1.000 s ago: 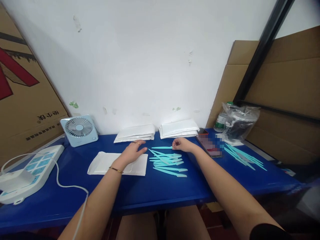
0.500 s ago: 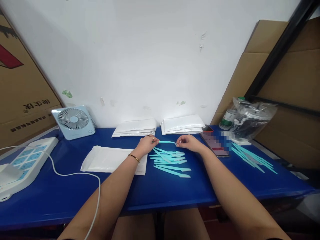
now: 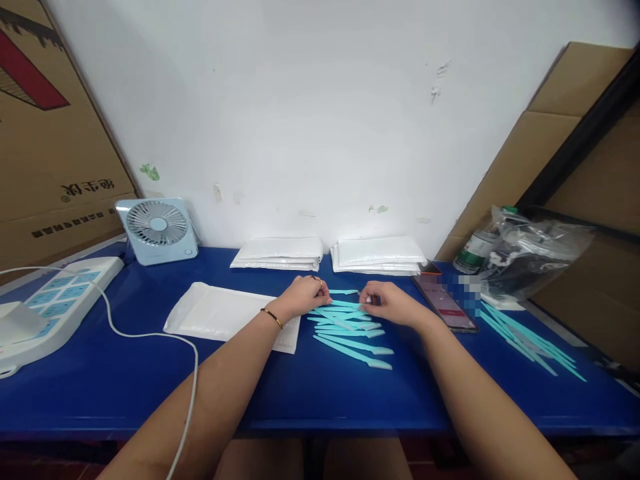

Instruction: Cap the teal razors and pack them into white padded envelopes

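Observation:
A turquoise eyebrow razor (image 3: pixel 345 304) stretches between my two hands. My left hand (image 3: pixel 306 295) has its fingertips closed on the handle end. At the blade end, my right hand (image 3: pixel 390 303) pinches with thumb and fingers; they hide the tip, and a small pale spot there is too small to make out. Another razor (image 3: pixel 343 292) lies just behind the held one. In front is a loose pile of several similar razors (image 3: pixel 355 347), their pale blade ends mostly pointing right. A white padded envelope (image 3: pixel 220 313) lies flat under and left of my left forearm.
Two stacks of white envelopes (image 3: pixel 277 253) stand along the wall. A phone (image 3: pixel 445 303) and more turquoise razors (image 3: pixel 535 340) lie right, near a bottle (image 3: pixel 475 252) and clear plastic bag (image 3: pixel 535 260). Left are a fan (image 3: pixel 160 230), power strip (image 3: pixel 65 307) and white cable (image 3: pixel 195 387).
The razor held earlier now lies behind my hands, let go. Both hands have come slightly nearer and closed on another razor. The camera view has shifted a little.

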Demonstrator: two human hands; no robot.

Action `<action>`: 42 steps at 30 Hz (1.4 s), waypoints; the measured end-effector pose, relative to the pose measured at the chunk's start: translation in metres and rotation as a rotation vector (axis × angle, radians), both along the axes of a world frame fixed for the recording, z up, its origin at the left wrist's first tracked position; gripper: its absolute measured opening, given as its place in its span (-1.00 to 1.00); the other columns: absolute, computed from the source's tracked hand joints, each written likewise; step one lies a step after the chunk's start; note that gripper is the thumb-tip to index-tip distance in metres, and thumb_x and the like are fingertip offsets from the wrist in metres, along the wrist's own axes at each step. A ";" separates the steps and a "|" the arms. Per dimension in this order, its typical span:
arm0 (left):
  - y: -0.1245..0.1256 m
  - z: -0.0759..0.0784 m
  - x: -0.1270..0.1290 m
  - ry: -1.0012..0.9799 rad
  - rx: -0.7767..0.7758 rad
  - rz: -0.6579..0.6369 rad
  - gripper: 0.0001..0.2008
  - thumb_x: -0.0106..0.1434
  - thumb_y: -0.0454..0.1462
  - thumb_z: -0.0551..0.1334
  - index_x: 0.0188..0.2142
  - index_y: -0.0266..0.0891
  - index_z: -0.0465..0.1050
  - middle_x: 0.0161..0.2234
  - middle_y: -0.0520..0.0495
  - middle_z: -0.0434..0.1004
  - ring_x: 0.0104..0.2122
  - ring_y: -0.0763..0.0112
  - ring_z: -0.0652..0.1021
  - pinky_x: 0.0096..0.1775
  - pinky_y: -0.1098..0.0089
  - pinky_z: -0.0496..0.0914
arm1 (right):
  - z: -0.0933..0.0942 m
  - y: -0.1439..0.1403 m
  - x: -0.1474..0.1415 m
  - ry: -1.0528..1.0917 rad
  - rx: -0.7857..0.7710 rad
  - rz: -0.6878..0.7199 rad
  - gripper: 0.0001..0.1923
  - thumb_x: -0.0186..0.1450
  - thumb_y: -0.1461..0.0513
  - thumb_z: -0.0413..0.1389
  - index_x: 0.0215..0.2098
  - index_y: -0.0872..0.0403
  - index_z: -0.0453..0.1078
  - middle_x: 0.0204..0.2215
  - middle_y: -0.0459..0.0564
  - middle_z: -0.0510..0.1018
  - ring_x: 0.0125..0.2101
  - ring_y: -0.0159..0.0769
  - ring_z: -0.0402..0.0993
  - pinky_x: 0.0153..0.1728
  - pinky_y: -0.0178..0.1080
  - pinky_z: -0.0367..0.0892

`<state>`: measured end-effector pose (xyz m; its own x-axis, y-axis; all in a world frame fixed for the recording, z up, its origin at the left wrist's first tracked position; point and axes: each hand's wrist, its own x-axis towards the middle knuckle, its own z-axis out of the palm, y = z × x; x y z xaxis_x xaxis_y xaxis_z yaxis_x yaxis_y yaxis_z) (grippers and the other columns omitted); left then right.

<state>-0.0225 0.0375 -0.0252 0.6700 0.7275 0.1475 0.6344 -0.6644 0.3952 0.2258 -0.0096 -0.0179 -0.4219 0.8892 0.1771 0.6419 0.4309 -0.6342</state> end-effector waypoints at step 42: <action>-0.002 0.000 0.001 0.051 0.203 0.084 -0.79 0.28 -0.23 0.08 -0.36 -0.17 0.48 -0.34 0.04 0.56 -0.28 0.36 0.50 -0.23 0.34 0.18 | -0.006 0.019 0.036 0.101 -0.148 -0.202 -0.65 0.05 -0.01 0.22 -0.39 0.12 0.42 -0.60 -0.13 0.37 -0.57 -0.42 0.22 -0.54 -0.34 0.11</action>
<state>-0.0217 0.0351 -0.0252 0.6190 0.7398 0.2637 0.7064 -0.6711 0.2249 0.2618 0.0098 -0.0235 -0.2198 0.9730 0.0709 0.6362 0.1981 -0.7457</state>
